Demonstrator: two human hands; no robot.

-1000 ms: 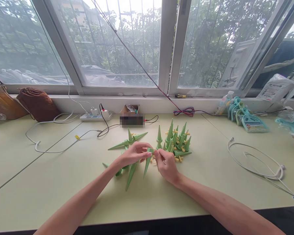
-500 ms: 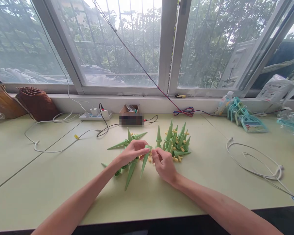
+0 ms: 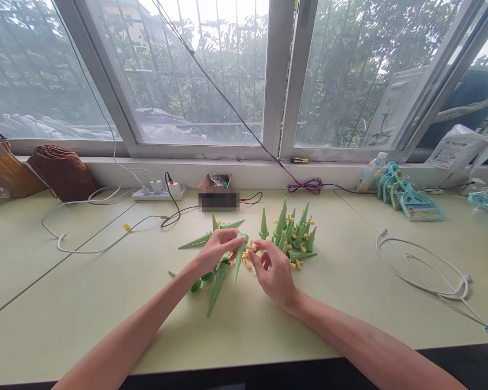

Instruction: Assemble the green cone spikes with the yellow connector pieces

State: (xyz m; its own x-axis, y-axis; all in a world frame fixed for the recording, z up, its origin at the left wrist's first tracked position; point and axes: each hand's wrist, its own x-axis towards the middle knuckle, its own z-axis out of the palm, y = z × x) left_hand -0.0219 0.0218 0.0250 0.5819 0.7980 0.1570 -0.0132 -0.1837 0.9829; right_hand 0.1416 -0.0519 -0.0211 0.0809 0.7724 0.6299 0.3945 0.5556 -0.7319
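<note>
My left hand [image 3: 215, 250] pinches the wide end of a green plastic spike [image 3: 238, 262], whose tip points down toward me. A small yellow piece [image 3: 251, 247] sticks out of the spike's side near the top. My right hand [image 3: 273, 269] hovers just right of it with fingers loosely spread, the fingertips close to the yellow piece. More green spikes [image 3: 216, 287] lie flat under and left of my hands. A cluster of upright green spikes [image 3: 293, 230] with small yellow parts [image 3: 296, 264] stands just behind my right hand.
A white cable [image 3: 427, 271] coils at the right, another white cable [image 3: 85, 238] at the left runs to a power strip [image 3: 158, 192]. A small box [image 3: 216, 188] sits by the sill, brown bags [image 3: 61, 170] far left, teal plastic items [image 3: 404, 195] far right.
My left hand lifted the spike slightly up and left. My right hand let go of it and opened, and the yellow piece now shows on the spike's side.
</note>
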